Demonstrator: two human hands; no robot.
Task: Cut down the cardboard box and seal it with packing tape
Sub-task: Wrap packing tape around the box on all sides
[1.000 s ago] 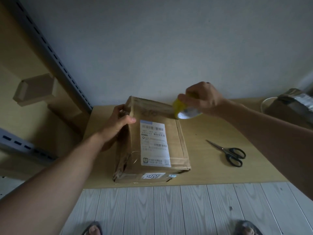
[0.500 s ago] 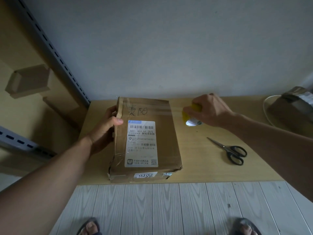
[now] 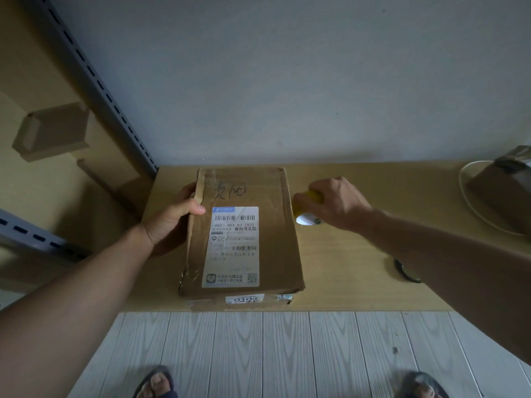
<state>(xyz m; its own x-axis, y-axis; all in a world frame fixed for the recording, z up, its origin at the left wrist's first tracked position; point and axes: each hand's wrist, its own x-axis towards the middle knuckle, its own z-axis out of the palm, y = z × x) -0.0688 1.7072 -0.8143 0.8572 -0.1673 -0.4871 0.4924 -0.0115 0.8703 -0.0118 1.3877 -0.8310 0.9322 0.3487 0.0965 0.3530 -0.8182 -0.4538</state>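
While your left hand (image 3: 172,222) grips the left edge of the cardboard box (image 3: 275,254) and your right hand (image 3: 333,202) curls round the yellow tape roll (image 3: 311,196) just beside its right side, the box lies flat near the front edge of the surface (image 3: 344,268). Pull unevenly and the box could skew, likely creasing the tape.

Scissors (image 3: 407,272) mostly behind the right forearm (image 3: 459,268) — tape roll (image 3: 307,218) largely under the right hand (image 3: 336,201)

Home workspace with slotted shelf rail (image 3: 86,70), wooden desk (image 3: 344,268).
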